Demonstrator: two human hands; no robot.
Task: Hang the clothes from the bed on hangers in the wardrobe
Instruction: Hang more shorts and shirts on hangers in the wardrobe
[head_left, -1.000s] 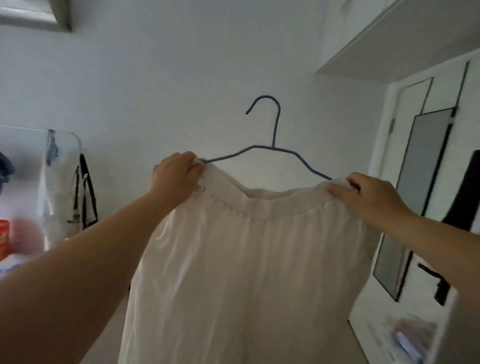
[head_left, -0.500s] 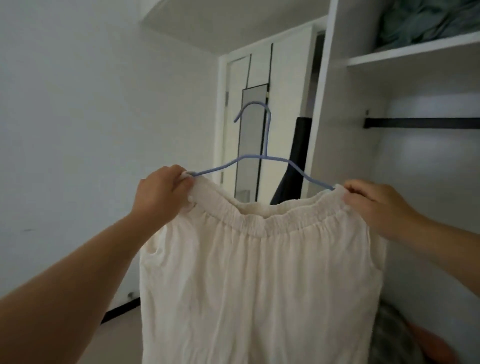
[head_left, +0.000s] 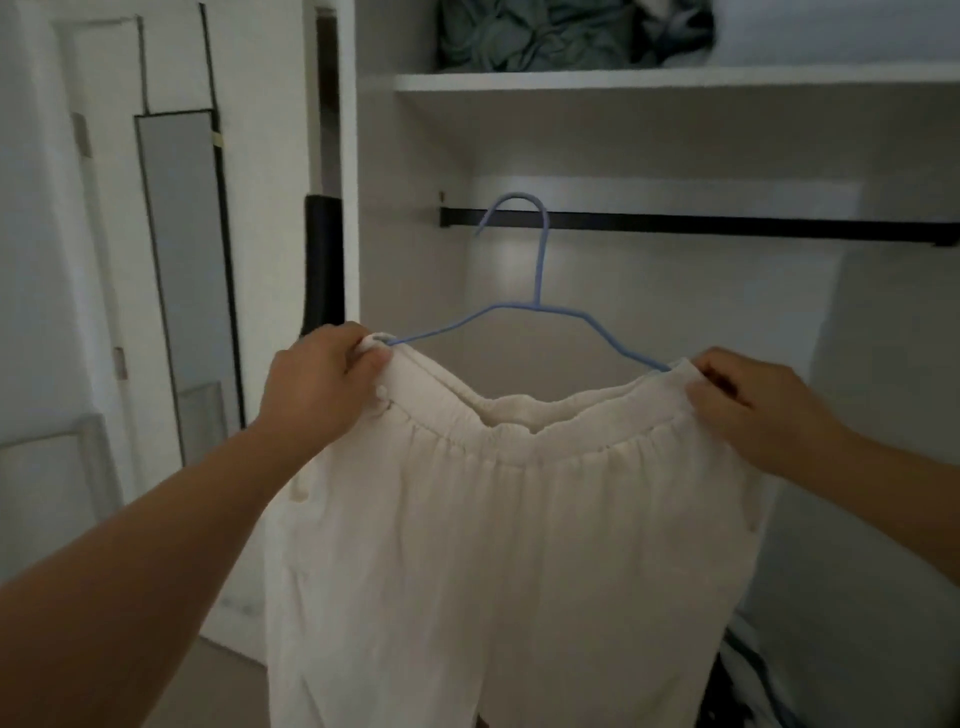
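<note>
Half a second on, the view has swung square to the white wardrobe's black metal rail, both the left hand and the right hand pinching the cream elastic-waisted trousers onto the thin blue wire hanger, hook now level with it, ready for hanging.

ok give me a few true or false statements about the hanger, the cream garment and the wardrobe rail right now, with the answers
1. Both hands, left and right, grip the waistband of the cream garment. True.
2. The hanger is red. False: it is blue.
3. The black rail already carries several hung clothes. False: no clothes hang on the stretch in view.
4. A bundle of greenish fabric lies on the shelf above the rail. True.
5. The garment lies folded on the shelf. False: it hangs from the hanger, held up in front of the wardrobe.
</note>
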